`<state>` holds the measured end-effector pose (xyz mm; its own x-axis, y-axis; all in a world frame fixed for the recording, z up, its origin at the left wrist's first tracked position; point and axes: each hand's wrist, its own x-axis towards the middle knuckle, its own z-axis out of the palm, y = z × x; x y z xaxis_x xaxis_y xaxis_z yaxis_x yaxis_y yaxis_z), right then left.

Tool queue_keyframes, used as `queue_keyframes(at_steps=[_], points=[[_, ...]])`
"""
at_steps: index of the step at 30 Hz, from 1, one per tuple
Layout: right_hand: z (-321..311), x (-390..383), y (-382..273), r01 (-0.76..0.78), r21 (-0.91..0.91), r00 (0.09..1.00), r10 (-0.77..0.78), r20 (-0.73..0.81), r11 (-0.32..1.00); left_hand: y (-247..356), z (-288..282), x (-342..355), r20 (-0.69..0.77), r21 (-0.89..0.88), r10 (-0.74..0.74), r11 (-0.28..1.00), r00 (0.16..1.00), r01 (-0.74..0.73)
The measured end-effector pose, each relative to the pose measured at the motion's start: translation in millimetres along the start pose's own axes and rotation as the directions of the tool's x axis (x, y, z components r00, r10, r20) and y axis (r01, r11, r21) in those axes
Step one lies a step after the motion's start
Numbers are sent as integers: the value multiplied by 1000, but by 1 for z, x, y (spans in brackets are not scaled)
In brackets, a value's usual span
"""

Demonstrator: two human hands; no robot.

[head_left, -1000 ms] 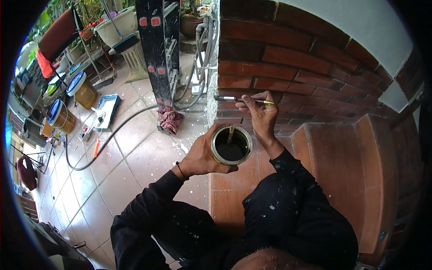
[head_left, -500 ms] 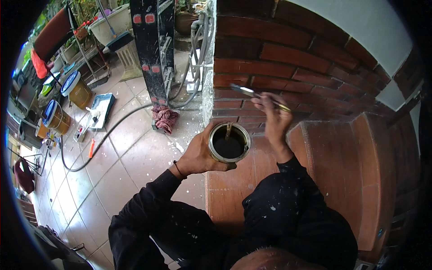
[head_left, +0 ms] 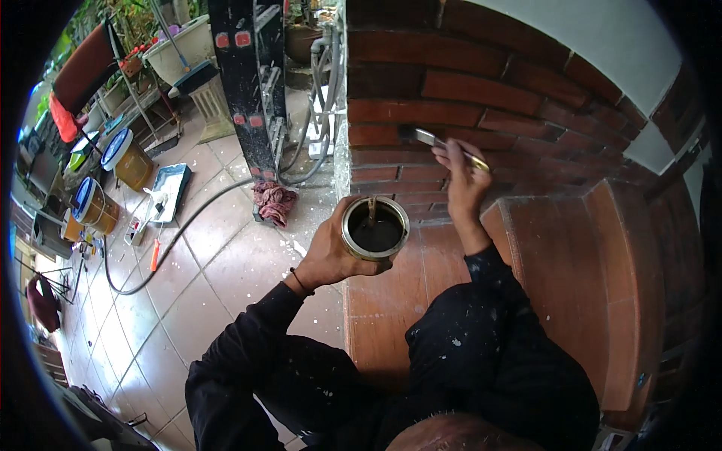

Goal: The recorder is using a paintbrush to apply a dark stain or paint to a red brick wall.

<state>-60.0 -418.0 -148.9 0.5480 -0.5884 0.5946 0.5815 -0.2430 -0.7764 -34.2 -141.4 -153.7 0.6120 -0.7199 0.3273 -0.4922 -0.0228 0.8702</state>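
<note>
My left hand (head_left: 329,248) is wrapped round an open metal can (head_left: 407,239) of dark liquid, with a brownish stick or drip at its inner far wall. To the right, my right hand (head_left: 466,184) grips a paintbrush (head_left: 426,137) by its handle. The brush's dark bristles point left and lie at the face of the brick wall (head_left: 466,90); whether they touch it I cannot tell. Some bricks near the brush look darker and glossier than others.
Terracotta steps (head_left: 564,278) rise to the right. Beyond the can, a pinkish rag (head_left: 274,203) lies at the foot of a black ladder (head_left: 244,90). A dark hose (head_left: 180,237) curves over the tiles. Lidded buckets (head_left: 129,159) and a paint tray (head_left: 171,188) stand at left.
The brush has shifted right along the bricks, its bristles from near the wall's left edge. The can sits slightly further left and up in the view, which has itself moved a little.
</note>
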Motion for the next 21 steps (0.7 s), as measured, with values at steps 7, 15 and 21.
queue_keyframes(at_steps=[7, 15, 21], points=[[-9, -4, 5, -76, 20, 997, 75, 26, 997, -9, -3, 2, -45, 39, 59, 998, 997, -57], [-24, -17, -9, 144, -97, 966, -118, 228, 985, -3, 3, 6, -84, 23, 11, 1000, 996, -9], [-34, -6, 18, 185, -253, 973, -141, 183, 950, -20, 3, 7, -114, -33, 7, 999, 993, -11]])
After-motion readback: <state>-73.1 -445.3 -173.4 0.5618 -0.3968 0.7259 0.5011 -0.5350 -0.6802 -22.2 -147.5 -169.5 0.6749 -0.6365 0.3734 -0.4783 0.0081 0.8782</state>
